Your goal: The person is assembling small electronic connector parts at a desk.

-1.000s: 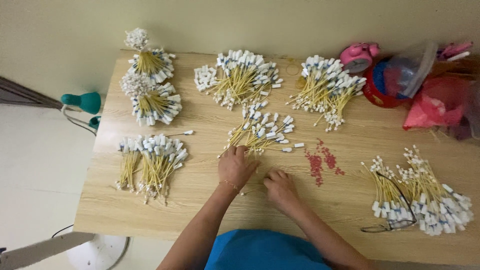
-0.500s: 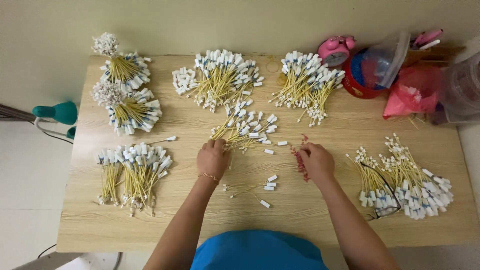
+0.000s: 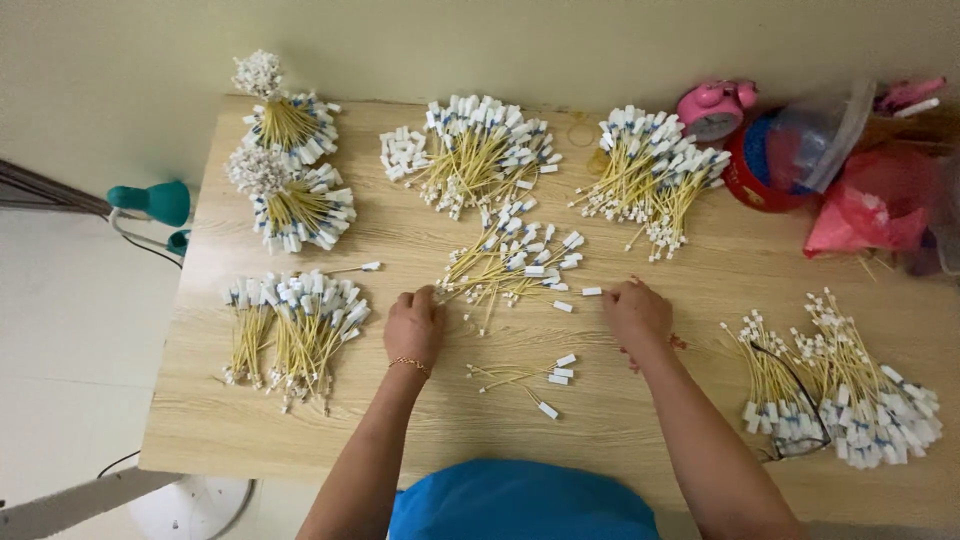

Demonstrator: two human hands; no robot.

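Fingers of our left hand [image 3: 414, 325] curl, touching the middle pile of yellow tagged wires [image 3: 512, 260]. Fingers of our right hand [image 3: 637, 312] pinch beside a loose white tag [image 3: 592, 291] on the wooden surface [image 3: 700, 270]; whether they hold anything, we cannot tell.

Soft, even light falls from above on the pale wooden worktop [image 3: 700, 280] — bright, with no glare and only faint, short shadows under the hands [image 3: 415, 325] and the cable bundles [image 3: 490, 150]. The centre is fairly sharp; fine detail smears toward the right edge, and the worktop's edges bow slightly — wide-lens distortion.
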